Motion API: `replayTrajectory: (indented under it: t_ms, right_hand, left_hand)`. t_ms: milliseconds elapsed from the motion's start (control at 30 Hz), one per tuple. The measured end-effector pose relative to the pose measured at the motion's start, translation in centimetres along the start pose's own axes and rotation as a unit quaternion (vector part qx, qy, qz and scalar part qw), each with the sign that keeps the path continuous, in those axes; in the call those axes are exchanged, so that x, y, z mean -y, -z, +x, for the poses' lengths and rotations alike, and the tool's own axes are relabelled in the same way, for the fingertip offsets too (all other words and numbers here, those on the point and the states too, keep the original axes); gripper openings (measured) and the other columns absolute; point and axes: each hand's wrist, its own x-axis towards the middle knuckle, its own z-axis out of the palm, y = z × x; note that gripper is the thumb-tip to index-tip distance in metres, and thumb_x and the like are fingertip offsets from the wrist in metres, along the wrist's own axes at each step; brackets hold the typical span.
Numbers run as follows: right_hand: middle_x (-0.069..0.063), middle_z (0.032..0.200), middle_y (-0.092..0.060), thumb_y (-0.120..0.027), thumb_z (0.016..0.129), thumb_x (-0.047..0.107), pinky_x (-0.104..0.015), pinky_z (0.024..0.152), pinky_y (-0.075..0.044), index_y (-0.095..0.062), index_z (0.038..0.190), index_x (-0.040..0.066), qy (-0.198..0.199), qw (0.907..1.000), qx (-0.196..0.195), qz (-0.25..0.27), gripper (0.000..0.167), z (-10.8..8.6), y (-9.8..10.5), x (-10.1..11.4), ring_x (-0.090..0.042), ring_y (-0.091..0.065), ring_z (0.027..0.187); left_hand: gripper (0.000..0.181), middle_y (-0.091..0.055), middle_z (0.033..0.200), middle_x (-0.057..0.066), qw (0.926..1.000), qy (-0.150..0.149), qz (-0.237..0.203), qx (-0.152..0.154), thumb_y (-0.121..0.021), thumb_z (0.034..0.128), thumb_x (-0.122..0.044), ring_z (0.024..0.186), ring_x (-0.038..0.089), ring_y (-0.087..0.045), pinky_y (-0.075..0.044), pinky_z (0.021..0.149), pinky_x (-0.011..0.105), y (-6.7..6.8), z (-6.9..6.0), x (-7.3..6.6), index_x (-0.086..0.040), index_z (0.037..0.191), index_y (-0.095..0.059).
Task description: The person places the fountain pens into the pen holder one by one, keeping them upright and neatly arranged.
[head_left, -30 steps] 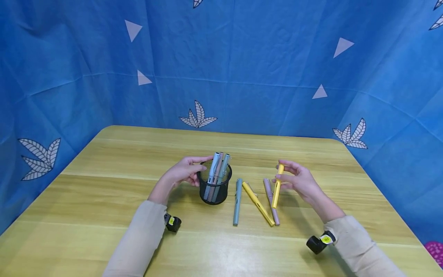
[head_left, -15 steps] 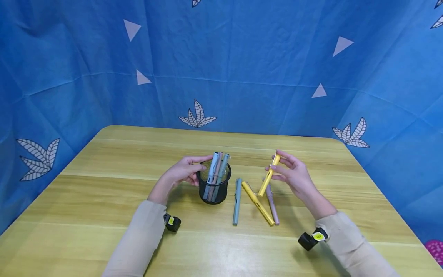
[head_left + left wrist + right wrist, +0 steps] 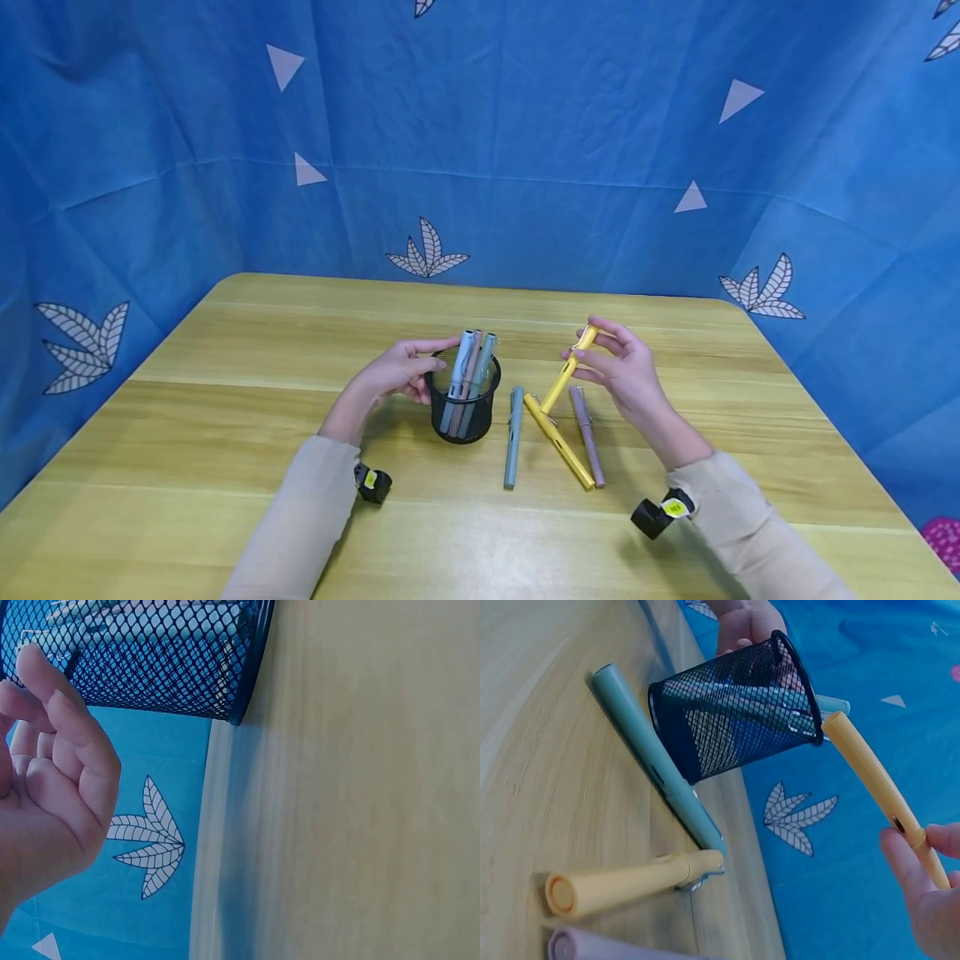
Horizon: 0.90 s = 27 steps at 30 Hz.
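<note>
My left hand (image 3: 397,367) grips the side and rim of a black mesh pen holder (image 3: 483,419), which stands upright. Inside lean a light blue pen (image 3: 462,364), a mauve pen (image 3: 472,371) and a grey-green pen (image 3: 484,367). In my right hand (image 3: 628,371), thumb and fingers pinch a yellow pen (image 3: 561,385) near its clip end, tilted down to the left above the table. The right wrist view shows this yellow pen (image 3: 871,774) raised off the wood, its free end overlapping the holder's rim (image 3: 799,682) in that view; any contact cannot be judged.
Right of the holder lie a teal pen (image 3: 513,437), a second yellow pen (image 3: 561,443) and a purple pen (image 3: 587,436). The yellow and purple pens come close at their near ends. A blue patterned curtain (image 3: 480,108) hangs behind the wooden table (image 3: 247,350).
My right hand has moved left and a little away from me, carrying the yellow pen from over the purple pen and tilting it more. The left hand and the holder stay in place.
</note>
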Motion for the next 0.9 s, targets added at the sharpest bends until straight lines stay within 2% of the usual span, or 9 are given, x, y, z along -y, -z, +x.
replayTrajectory:
  t_ms: [200,500,767,900]
  right_hand:
    - [-0.013,0.108,-0.045,-0.049,0.081,-0.017,-0.035,0.073,-0.051,-0.039,0.126,0.002,0.012,0.9999,0.004,-0.01,0.05,0.2,-0.9,0.0,-0.021,-0.064,0.08]
    - [-0.012,0.112,-0.042,-0.049,0.079,-0.02,-0.036,0.074,-0.051,-0.035,0.13,0.0,0.019,0.9998,-0.004,0.004,0.056,0.5,-2.3,-0.2,-0.022,-0.064,0.08]
    - [-0.015,0.114,-0.042,-0.049,0.078,-0.021,-0.037,0.074,-0.05,-0.033,0.13,-0.002,0.042,0.999,-0.007,0.012,0.057,0.6,-3.5,-0.4,-0.022,-0.064,0.079]
    - [-0.013,0.115,-0.043,-0.049,0.079,-0.02,-0.036,0.075,-0.05,-0.032,0.132,-0.002,0.046,0.9988,-0.007,0.012,0.058,0.6,-4.1,-0.5,-0.026,-0.063,0.085]
  left_hand:
    - [0.048,-0.041,0.043,0.001,1.0,0.0,-0.008,0.0,-0.053,0.0856,-0.009,0.041,0.014,-0.052,-0.051,0.049,0.03,0.0,0.0,0.1,-0.017,0.132,-0.046]
    - [0.049,-0.04,0.044,0.0,0.9999,0.0,-0.01,0.001,-0.053,0.085,-0.008,0.041,0.014,-0.052,-0.052,0.049,0.03,0.0,0.1,0.1,-0.016,0.132,-0.046]
    - [0.049,-0.04,0.042,0.0,1.0,-0.001,-0.009,0.003,-0.052,0.0847,-0.007,0.041,0.014,-0.053,-0.052,0.049,0.03,0.0,0.0,0.0,-0.016,0.133,-0.045]
    - [0.049,-0.04,0.042,0.0,1.0,-0.002,-0.009,0.004,-0.052,0.0848,-0.007,0.042,0.014,-0.053,-0.052,0.049,0.03,0.0,0.0,-0.1,-0.015,0.133,-0.045]
